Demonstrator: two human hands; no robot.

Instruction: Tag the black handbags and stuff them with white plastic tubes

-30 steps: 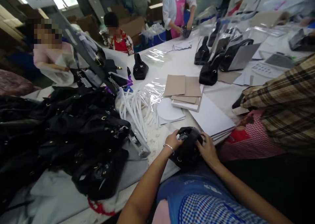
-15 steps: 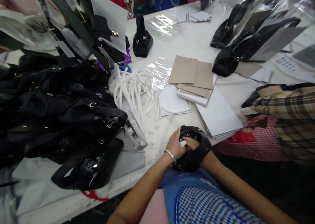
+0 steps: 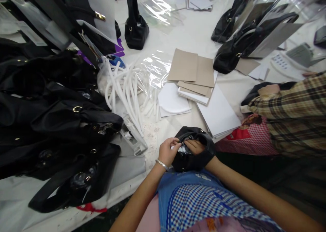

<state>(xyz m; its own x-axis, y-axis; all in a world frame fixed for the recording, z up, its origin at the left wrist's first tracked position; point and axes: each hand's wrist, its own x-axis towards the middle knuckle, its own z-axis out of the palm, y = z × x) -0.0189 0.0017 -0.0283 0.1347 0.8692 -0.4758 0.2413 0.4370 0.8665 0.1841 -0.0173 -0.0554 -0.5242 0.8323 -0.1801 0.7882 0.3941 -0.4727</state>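
A small black handbag (image 3: pixel 189 164) rests at the table's front edge, against the blue checked apron. Its mouth faces up and shows crinkled clear plastic (image 3: pixel 183 148) and a bit of shiny metal. My left hand (image 3: pixel 166 153), with a silver bracelet at the wrist, pinches the bag's left rim; something small and white shows by its fingertips. Through the loop of the bag's handle (image 3: pixel 210 145) comes my right hand (image 3: pixel 195 146), its fingers bent over the mouth and gripping there. Its thumb is hidden.
Black handbags (image 3: pixel 63 120) are heaped on the left. White tubes (image 3: pixel 127 92), brown card sheets (image 3: pixel 183 65) and white boards (image 3: pixel 219 113) lie ahead. One black bag (image 3: pixel 136 30) stands farther back. At right, a co-worker's plaid sleeve (image 3: pixel 292 96) reaches over the table.
My left hand has drawn back from inside the bag's mouth to its left rim. More of the clear plastic and my right fingers now shows. The whole view has shifted slightly.
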